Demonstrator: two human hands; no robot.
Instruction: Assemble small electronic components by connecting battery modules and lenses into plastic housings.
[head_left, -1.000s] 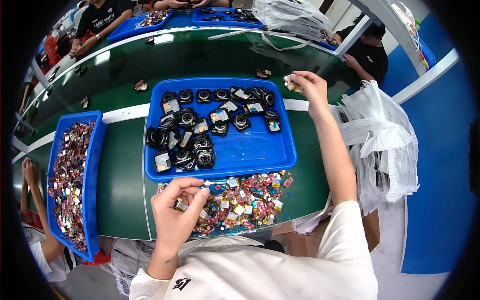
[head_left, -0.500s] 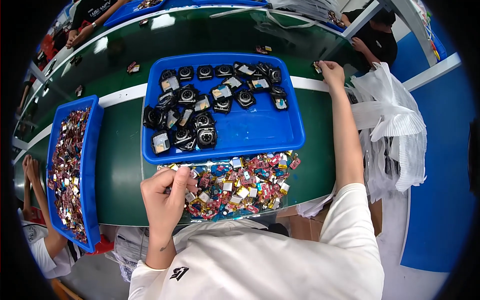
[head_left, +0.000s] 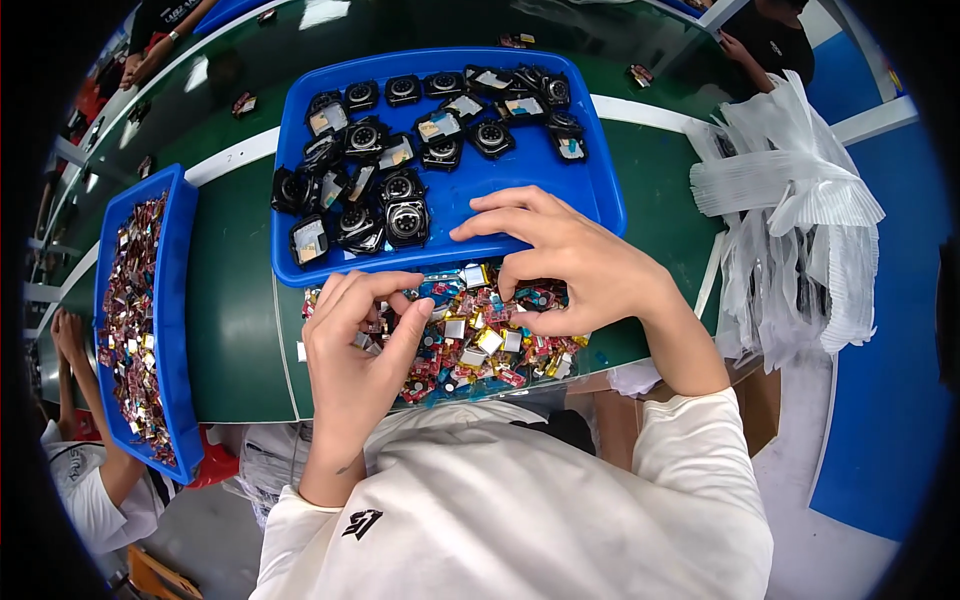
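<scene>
Over a heap of small electronic parts (head_left: 455,355), red boards with silver-and-yellow battery cells, both my hands reach in. My left hand (head_left: 355,345) is at the heap's left side, fingers curled, thumb and index tips a little apart, nothing visible between them. My right hand (head_left: 575,265) spreads open above the heap's right side. Its thumb and index finger point down at the parts, while the other fingers stretch over the near rim of a blue tray (head_left: 560,215). Black watch cases (head_left: 405,222), some with silver-grey pieces on them, fill mainly the left and far parts of that tray.
A long blue tray (head_left: 185,330) full of similar parts stands left. Single parts lie on the green belt beyond, such as a board-and-battery piece (head_left: 640,75) at far right. White foam sheets (head_left: 790,190) hang at right. Other people's hands (head_left: 68,335) show left.
My right hand has let go of a board-and-battery piece on the far belt and come back to the heap. My left thumb and index finger have spread apart. The view has shifted.
</scene>
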